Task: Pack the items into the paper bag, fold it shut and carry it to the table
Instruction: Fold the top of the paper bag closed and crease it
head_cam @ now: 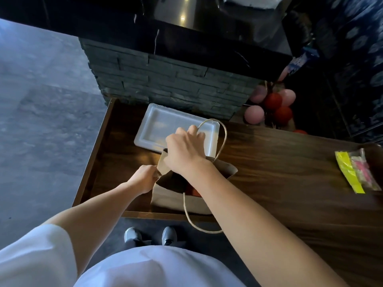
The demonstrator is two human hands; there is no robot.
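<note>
Standing on the dark wooden worktop (279, 172), near its front edge, the brown paper bag with twisted cord handles (172, 197) is seen open at the top, with something red (193, 191) partly visible inside. At the left, the left hand (143, 179) is closed on the bag's left rim, its fingers (154, 172) pinched around the folded paper edge. Just right of those fingers, the bag's mouth is held apart. Above the mouth, the right hand (184, 148) is laid over the far rim, its fingers (193, 131) curled down over the paper by the far cord handle (222, 133); whether the handle itself is gripped cannot be told. Beyond these fingers, a shallow white rectangular foam tray (157, 125) lies flat on the worktop, partly hidden by the hand. The near cord handle (199, 226) hangs over the worktop's front edge, below the right forearm. Further right, behind the worktop, a cluster of pink and red balls (273, 104) is seen. Well to the right of both hands, a clear plastic packet with a yellow strip (356, 172) lies on the worktop.
</note>
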